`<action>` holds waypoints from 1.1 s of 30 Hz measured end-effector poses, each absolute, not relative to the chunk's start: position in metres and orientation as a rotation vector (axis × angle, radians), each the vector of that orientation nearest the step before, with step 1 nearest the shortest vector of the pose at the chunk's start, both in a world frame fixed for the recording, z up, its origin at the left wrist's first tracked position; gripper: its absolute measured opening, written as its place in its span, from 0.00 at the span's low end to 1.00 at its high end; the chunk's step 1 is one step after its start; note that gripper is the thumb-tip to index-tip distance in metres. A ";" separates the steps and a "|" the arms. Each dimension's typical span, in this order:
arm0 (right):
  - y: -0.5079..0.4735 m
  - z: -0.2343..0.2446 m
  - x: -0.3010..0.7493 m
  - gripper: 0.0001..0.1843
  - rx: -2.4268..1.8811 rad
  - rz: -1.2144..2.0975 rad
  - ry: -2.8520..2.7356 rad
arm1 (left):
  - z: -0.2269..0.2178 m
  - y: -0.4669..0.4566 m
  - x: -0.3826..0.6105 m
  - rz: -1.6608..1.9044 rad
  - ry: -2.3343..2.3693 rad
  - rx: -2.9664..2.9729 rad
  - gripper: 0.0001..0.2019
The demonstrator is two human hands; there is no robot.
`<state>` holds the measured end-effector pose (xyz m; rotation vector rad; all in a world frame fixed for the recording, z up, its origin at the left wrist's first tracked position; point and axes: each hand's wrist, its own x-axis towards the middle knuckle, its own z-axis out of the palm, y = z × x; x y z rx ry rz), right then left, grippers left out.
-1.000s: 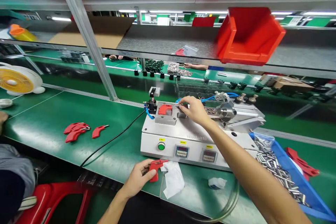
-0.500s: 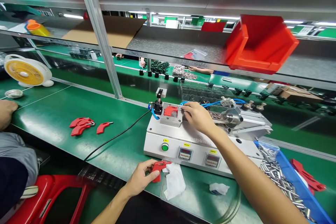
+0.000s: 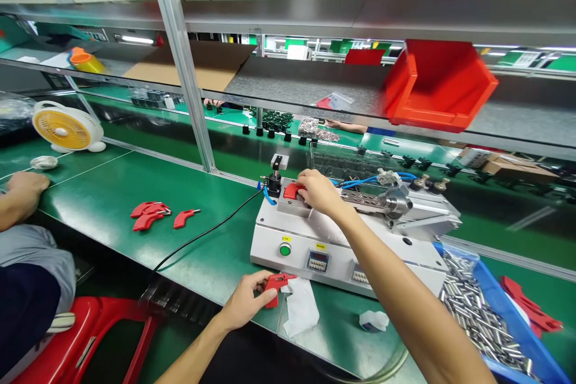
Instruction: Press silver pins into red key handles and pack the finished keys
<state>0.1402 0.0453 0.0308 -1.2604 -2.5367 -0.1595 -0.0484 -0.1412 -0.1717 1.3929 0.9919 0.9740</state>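
Observation:
My left hand (image 3: 245,303) is closed on a red plastic part (image 3: 275,285) at the table's near edge, beside a white cloth (image 3: 300,307). My right hand (image 3: 317,191) rests with curled fingers on another red plastic part (image 3: 290,190) seated in the fixture on top of the white press machine (image 3: 310,240). What lies under those fingers is hidden. The machine has a green button (image 3: 284,249) and two small displays on its front.
Several red parts (image 3: 155,216) lie on the green table at left. A blue bin of metal pins (image 3: 477,312) stands at right, with red parts (image 3: 531,307) behind it. A co-worker's hand (image 3: 24,186) rests at far left near a yellow fan (image 3: 67,129). A red bin (image 3: 438,85) sits on the shelf above.
My right hand has slid left along the machine's top, from the pin side onto the red part in the fixture. My left hand keeps its red part at the table edge.

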 end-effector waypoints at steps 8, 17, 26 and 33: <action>0.013 0.047 0.173 0.09 -1.239 -0.120 -2.252 | -0.170 -0.147 -0.047 1.016 1.029 1.362 0.26; -0.057 0.006 0.261 0.05 -1.314 0.074 -2.248 | -0.042 -0.086 -0.051 1.362 1.133 1.720 0.19; -0.109 0.007 0.267 0.11 -1.268 0.076 -2.007 | 0.016 0.021 -0.012 0.810 1.605 2.486 0.09; -0.166 -0.007 0.290 0.11 -1.393 0.101 -1.642 | 0.000 0.011 -0.009 0.866 1.604 2.726 0.12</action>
